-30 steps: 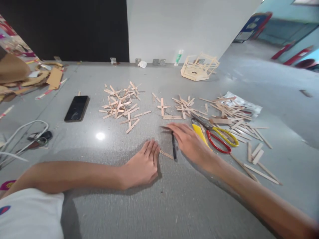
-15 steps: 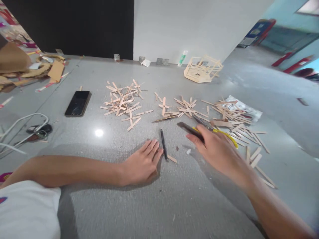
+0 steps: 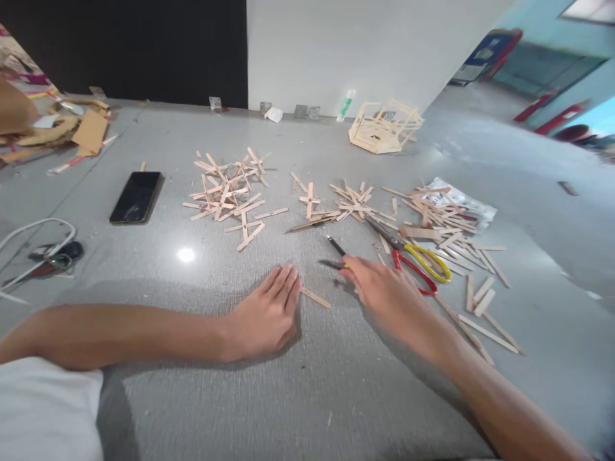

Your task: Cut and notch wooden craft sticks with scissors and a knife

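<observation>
My left hand lies flat on the grey table with its fingers stretched out together. From beside its fingertips a wooden craft stick sticks out to the right. My right hand is closed on a utility knife with a dark front end and a bit of yellow. Just above the knife, a black pen shows at the fingers; whether they grip it too, I cannot tell. Scissors with red and yellow handles lie beyond my right hand.
Loose craft sticks are heaped at the left, centre and right. A hexagonal stick frame stands near the partition, beside a green-and-white tube. A phone and white cable lie leftward.
My right hand has moved left and down with the knife. The pen has gone from beside my left hand to my right fingers. The scissors now show more fully.
</observation>
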`<state>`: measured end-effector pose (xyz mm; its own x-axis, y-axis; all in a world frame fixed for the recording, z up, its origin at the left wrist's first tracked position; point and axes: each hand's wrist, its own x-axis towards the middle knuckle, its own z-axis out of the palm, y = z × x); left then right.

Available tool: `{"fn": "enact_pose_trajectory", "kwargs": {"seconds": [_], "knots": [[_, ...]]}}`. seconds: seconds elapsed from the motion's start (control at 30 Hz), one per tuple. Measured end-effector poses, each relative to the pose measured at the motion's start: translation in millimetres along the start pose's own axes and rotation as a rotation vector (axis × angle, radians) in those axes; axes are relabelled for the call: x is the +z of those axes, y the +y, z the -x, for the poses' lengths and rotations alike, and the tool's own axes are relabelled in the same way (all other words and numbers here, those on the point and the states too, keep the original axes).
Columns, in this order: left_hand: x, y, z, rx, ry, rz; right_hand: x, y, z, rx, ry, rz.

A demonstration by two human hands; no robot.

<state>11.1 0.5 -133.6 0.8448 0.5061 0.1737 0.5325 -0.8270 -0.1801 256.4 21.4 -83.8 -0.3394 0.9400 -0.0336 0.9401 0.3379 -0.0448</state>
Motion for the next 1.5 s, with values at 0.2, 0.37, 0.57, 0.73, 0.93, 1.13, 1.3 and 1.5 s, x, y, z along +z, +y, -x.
{"fn": "enact_pose_trajectory", "kwargs": {"seconds": [0.2, 0.37, 0.57, 0.73, 0.93, 1.13, 1.3, 1.5], "knots": [[0.4, 1.7, 0.4, -0.048, -0.004, 0.037, 10.1, -15.0, 20.4, -0.256, 0.032, 0.236], [2.4, 2.3, 0.0, -0.095, -0.001, 0.102, 15.4, -17.6, 16.8, -0.289, 0.092, 0.282], [0.3, 0.6, -0.7, -0.075, -0.026, 0.127, 18.0, -11.7, 14.5, -0.253, 0.073, 0.302], [-1.9, -0.3, -2.0, -0.063, -0.062, 0.126, 16.1, -13.9, 13.9, -0.271, 0.079, 0.304], [-2.1, -0.9, -2.8, -0.060, -0.063, 0.116, 13.4, -16.1, 13.0, -0.277, 0.082, 0.344], [-1.8, -1.0, -2.6, -0.037, -0.063, 0.070, 9.6, -18.3, 14.5, -0.364, 0.192, 0.445], [-0.2, -0.3, -3.2, -0.029, -0.042, 0.007, 5.3, -23.3, 14.2, -0.395, 0.230, 0.490], [0.1, 1.9, -3.8, -0.037, -0.051, 0.000, 1.0, -27.0, 12.8, -0.404, 0.166, 0.533]]}}
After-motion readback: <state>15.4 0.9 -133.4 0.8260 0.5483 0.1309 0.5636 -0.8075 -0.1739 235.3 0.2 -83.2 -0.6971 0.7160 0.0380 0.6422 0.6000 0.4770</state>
